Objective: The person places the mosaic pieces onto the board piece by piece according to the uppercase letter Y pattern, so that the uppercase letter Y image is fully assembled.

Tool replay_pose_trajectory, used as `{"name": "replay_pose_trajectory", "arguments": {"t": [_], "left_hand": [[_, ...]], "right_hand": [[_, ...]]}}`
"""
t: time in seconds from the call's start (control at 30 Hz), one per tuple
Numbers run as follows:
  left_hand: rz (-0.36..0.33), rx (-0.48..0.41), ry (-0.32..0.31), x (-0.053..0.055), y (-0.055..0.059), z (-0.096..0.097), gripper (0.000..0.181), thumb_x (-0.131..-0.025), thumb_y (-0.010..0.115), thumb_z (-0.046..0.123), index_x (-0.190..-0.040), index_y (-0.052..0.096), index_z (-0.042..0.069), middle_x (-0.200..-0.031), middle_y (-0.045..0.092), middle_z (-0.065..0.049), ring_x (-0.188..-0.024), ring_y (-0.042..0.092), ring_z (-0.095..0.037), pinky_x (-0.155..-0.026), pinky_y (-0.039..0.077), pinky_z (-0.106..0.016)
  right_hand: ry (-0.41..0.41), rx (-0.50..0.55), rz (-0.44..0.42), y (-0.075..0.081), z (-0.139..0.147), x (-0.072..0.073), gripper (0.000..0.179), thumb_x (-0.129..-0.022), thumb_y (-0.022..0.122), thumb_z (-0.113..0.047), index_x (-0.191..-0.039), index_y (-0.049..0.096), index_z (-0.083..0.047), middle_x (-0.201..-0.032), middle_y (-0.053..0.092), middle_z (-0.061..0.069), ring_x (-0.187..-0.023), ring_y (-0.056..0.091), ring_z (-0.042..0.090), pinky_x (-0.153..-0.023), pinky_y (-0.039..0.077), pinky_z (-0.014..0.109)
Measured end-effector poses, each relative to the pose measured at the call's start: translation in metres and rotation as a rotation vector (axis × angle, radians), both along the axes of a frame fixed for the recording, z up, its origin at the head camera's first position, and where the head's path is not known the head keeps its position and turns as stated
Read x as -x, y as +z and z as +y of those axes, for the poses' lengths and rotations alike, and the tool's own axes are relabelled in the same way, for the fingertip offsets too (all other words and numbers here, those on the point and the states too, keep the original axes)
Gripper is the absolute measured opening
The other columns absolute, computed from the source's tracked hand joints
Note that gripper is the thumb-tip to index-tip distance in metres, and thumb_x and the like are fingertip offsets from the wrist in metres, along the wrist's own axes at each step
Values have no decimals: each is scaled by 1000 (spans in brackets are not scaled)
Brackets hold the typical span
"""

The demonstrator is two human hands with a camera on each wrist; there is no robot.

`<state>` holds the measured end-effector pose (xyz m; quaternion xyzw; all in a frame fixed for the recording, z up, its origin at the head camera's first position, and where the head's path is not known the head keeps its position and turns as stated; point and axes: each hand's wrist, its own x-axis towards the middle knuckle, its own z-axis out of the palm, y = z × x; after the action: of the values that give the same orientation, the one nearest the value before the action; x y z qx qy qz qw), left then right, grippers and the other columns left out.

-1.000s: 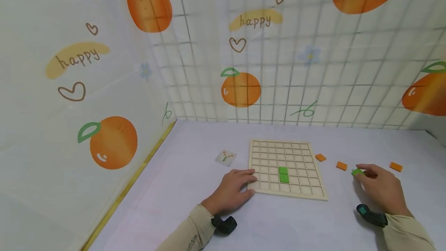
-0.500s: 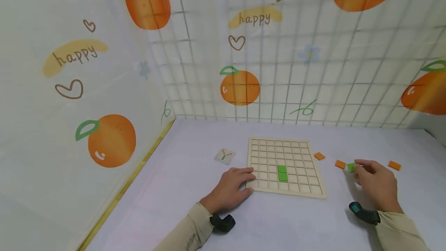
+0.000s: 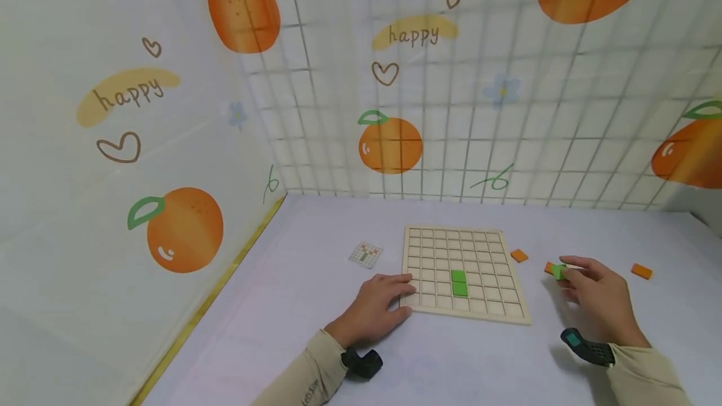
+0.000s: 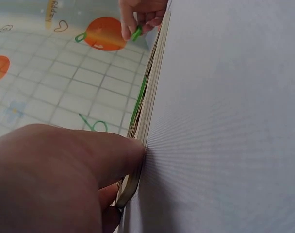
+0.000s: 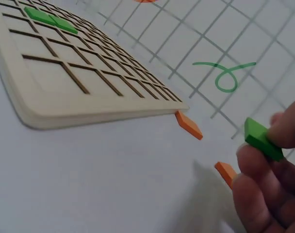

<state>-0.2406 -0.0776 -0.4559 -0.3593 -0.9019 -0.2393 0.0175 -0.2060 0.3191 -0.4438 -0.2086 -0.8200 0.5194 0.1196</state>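
A light wooden grid board (image 3: 431,262) lies on the table with two green tiles (image 3: 459,283) side by side in its cells. At its near-left corner my left hand (image 3: 375,309) rests, fingers extended onto the board's left side. In the left wrist view, the thumb (image 4: 121,155) touches the board's edge. Off the board's right side, my right hand (image 3: 602,296) pinches a green square tile (image 5: 259,136) between thumb and fingers, held tilted above the table. Just past it lies an orange tile (image 5: 225,172), partly hidden by the fingers in the right wrist view.
A small card (image 3: 365,255) printed with a coloured grid pattern lies left of the board. One orange tile (image 3: 519,255) is beside the board's right edge; another orange tile (image 3: 641,270) lies farther right. A fruit-printed curtain (image 3: 333,93) stands behind the table.
My right hand has moved left with the green tile, which now partly covers the orange tile in the head view. My left hand stays at the board.
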Motion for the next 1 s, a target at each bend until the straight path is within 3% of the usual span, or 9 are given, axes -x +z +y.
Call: {"name": "replay_pose_trajectory", "arguments": {"t": [0.27, 0.53, 1.0], "left_hand": [[-4, 8, 4, 0, 1, -1, 37, -99, 61, 31, -134, 64, 19, -152, 47, 4, -133, 45, -21, -109, 34, -47], [-12, -6, -5, 3, -1, 0, 38, -99, 60, 31, -135, 63, 19, -152, 47, 4, -134, 44, -20, -109, 33, -48], [7, 5, -6, 3, -1, 0, 38, -99, 60, 32, -134, 64, 18, -152, 47, 3, -134, 44, -21, -109, 34, -47]], "right_hand": [[40, 12, 7, -4, -11, 0, 48, -105, 48, -30, -142, 53, 1, -136, 55, 24, -84, 61, 5, -65, 54, 18], [123, 38, 27, -2, -14, 1, 55, -102, 56, -34, -145, 49, 0, -137, 54, 23, -84, 61, -4, -70, 55, 20], [200, 79, 31, -1, -26, 1, 56, -101, 61, -31, -147, 47, -2, -136, 52, 20, -89, 63, 1, -74, 55, 21]]}}
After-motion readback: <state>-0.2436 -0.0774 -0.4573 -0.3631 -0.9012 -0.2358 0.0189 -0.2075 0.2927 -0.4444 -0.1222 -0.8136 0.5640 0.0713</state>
